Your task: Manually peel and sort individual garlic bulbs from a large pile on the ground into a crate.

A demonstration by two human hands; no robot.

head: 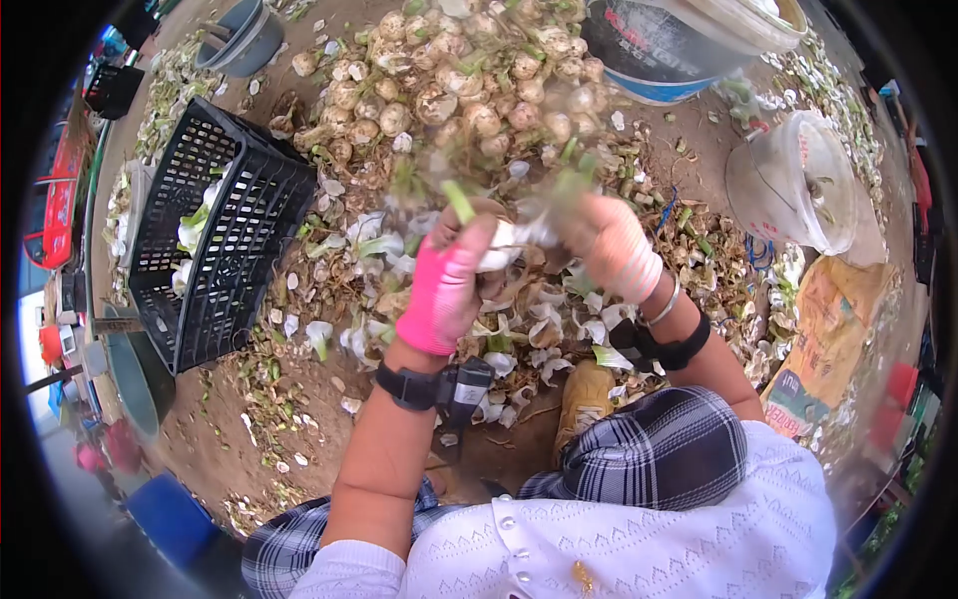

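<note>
My left hand (458,277), in a pink fingerless-looking glove, is closed on a white bulb (500,247) with a short green stem, likely garlic or onion. Close by on the right, my right hand (610,243), in a pale glove, is blurred by motion; greenery shows at its fingers, and whether it grips that cannot be told. Beyond both hands lies a heap of untrimmed bulbs (449,90) with dry roots and husks. White and green peelings (539,322) cover the ground below the hands.
A black plastic crate (251,217) holding a few peeled bulbs stands tilted at left. A large bucket (658,56) is beyond the heap, a translucent bucket (793,180) lies at right near a printed sack (823,337). A grey bucket (243,41) stands at upper left.
</note>
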